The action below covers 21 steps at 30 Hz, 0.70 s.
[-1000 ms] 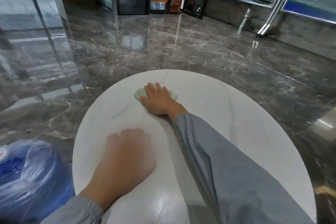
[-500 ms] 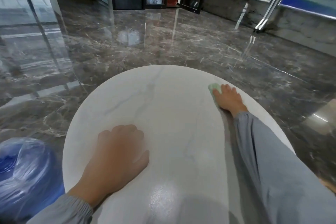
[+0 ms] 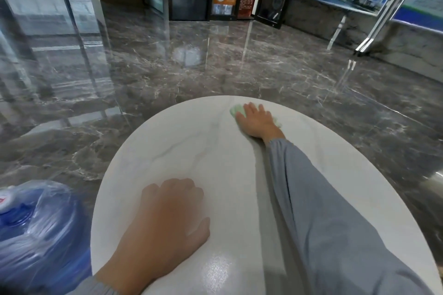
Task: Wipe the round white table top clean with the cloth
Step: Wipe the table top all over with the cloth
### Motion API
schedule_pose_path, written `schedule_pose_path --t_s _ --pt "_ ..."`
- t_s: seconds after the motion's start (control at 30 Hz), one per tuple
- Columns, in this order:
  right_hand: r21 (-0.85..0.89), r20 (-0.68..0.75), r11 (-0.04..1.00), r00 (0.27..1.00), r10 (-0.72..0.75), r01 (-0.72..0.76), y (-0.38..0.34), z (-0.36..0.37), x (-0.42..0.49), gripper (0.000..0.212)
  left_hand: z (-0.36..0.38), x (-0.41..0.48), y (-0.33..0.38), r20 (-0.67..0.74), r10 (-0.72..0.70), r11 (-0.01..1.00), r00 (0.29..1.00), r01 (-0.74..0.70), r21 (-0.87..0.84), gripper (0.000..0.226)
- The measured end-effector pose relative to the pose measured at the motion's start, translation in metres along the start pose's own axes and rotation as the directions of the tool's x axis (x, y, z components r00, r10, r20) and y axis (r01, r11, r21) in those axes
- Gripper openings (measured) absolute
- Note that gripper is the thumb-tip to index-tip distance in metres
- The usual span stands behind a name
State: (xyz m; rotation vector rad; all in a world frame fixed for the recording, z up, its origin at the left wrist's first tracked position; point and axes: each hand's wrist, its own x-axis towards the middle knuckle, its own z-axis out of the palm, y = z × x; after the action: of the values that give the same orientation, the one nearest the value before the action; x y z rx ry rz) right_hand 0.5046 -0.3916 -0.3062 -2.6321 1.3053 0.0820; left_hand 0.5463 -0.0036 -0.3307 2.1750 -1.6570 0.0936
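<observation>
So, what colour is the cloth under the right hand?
The cloth is pale green; the head view shows it.

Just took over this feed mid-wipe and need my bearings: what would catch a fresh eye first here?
The round white table top fills the lower middle, over a glossy dark marble floor. At its far edge the right hand presses a pale green cloth flat; the left hand rests near the front left rim, fingers curled. A plastic-wrapped blue water jug sits at lower left beside the table.
</observation>
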Motion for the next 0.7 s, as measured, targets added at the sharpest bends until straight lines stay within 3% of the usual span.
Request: schedule_pose_path --t_s 0.07,0.17,0.23,0.3,0.43,0.5,0.6,0.7 --pt "-0.036 0.038 0.976 0.976 -0.214 0.215 -0.067 0.013 -0.003 0.070 -0.001 0.000 0.000 0.003 -0.007 1.000 1.000 0.007 -0.003 0.036" --pt "-0.066 0.104 0.851 0.852 -0.513 0.520 -0.145 0.034 -0.030 0.071 0.000 0.000 -0.001 -0.004 -0.009 1.000 1.000 0.009 0.011 0.038" --pt "-0.077 0.110 0.775 0.778 -0.619 0.627 -0.168 0.040 -0.043 0.071 0.002 -0.001 -0.001 -0.019 -0.004 1.000 1.000 0.005 0.024 0.037" --pt "-0.051 0.098 0.778 0.778 -0.621 0.627 -0.166 0.033 -0.038 0.071 0.001 -0.001 0.000 -0.015 -0.001 1.000 1.000 0.001 0.028 0.036" --pt "-0.019 -0.011 0.958 0.958 -0.287 0.287 -0.091 0.012 -0.001 0.072 -0.002 -0.002 0.001 -0.003 0.009 1.000 1.000 -0.009 0.019 0.035" --pt "0.015 -0.070 0.997 0.995 -0.069 0.070 -0.031 0.001 0.010 0.075 -0.001 -0.003 0.001 -0.005 0.006 1.000 1.000 -0.006 0.014 0.035" --pt "0.072 -0.121 0.975 0.968 0.219 -0.211 0.065 -0.012 0.004 0.078 0.000 -0.003 0.001 -0.017 -0.004 1.000 1.000 0.004 0.008 0.036" --pt "0.103 -0.141 0.927 0.917 0.373 -0.361 0.132 -0.017 -0.012 0.078 0.001 -0.002 0.001 -0.022 0.004 1.000 1.000 -0.004 0.008 0.036"
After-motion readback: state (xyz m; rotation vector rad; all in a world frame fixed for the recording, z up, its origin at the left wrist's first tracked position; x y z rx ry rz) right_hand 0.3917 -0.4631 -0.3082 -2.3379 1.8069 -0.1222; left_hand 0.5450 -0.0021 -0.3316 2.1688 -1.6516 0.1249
